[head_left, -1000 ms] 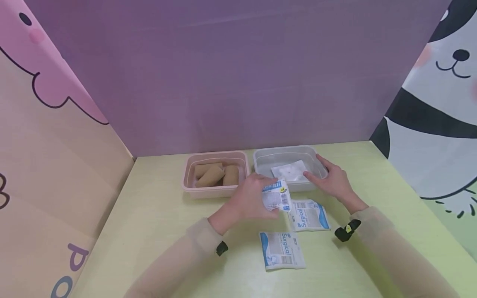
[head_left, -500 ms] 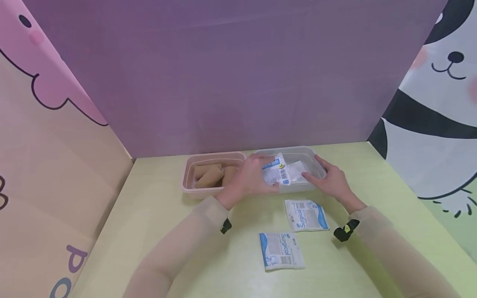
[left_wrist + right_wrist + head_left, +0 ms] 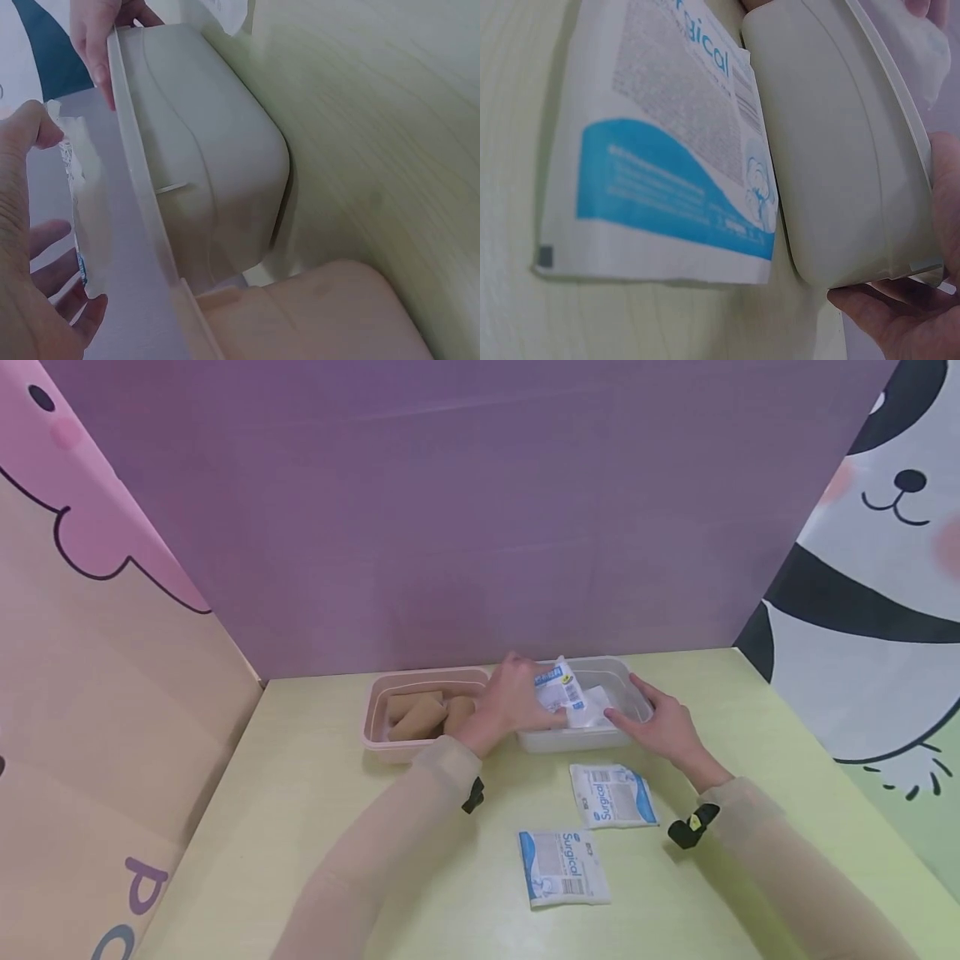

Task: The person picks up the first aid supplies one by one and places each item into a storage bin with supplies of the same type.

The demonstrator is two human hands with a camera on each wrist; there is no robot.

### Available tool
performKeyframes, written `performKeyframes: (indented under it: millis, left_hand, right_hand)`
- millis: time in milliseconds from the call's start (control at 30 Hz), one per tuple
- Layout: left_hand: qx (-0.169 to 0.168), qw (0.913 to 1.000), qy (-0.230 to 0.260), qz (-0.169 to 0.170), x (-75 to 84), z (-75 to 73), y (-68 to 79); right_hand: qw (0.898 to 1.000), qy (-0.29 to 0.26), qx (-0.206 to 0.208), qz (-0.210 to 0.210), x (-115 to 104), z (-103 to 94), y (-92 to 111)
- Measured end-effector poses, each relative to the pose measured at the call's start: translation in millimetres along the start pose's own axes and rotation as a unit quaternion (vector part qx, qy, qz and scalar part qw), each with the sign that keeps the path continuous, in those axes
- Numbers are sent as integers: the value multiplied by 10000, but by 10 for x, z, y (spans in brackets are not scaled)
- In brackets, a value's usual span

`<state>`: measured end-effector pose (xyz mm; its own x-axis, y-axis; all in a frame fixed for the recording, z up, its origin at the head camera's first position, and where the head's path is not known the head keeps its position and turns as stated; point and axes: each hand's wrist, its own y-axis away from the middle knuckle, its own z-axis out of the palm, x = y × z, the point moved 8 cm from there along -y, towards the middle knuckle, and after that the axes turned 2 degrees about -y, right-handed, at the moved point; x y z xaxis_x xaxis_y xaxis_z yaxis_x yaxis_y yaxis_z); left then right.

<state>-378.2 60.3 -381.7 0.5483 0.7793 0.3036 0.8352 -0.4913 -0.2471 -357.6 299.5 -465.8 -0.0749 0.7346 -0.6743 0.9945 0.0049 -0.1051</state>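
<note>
My left hand (image 3: 512, 697) pinches a white-and-blue packet (image 3: 561, 687) over the left part of a whitish plastic bin (image 3: 573, 742). In the left wrist view that packet (image 3: 88, 202) is edge-on between thumb and fingers, above the bin's rim. Another white packet (image 3: 598, 708) lies inside the bin. My right hand (image 3: 666, 727) grips the bin's right end, thumb at the near rim; the right wrist view shows its fingers (image 3: 877, 315) against the outer wall. Two packets printed "Surgical" lie in front: one packet (image 3: 615, 797) near the bin, the other packet (image 3: 564, 868) closer to me.
Left of the whitish bin stands a pink bin (image 3: 369, 714) holding several brown rolls (image 3: 420, 720), partly behind my left hand. A purple panel (image 3: 465, 527) rises behind the pale yellow table (image 3: 322, 827). Patterned panels flank both sides.
My left hand has carried the packet from in front of the whitish bin up and away to over its opening. The right hand stays on the bin's end.
</note>
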Motion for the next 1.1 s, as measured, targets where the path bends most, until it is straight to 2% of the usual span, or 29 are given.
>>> performKeyframes:
  millis: [167, 500, 733, 900, 1100]
  left_hand:
    - [-79, 9996, -77, -253, -17, 101, -95]
    - [-117, 9989, -312, -331, 10, 274, -182]
    - [-162, 9989, -86, -437, -22, 368, -205]
    - [-120, 9988, 41, -474, -22, 380, -204]
    - [-36, 9987, -121, -493, -16, 392, -201]
  right_hand:
    - [10000, 42, 24, 17, 15, -10, 9]
    - [9999, 102, 55, 29, 24, -7, 21]
    - [9999, 102, 34, 17, 25, 10, 12]
    - [9998, 139, 105, -52, 12, -6, 5]
    - [9998, 144, 141, -92, 4, -17, 3]
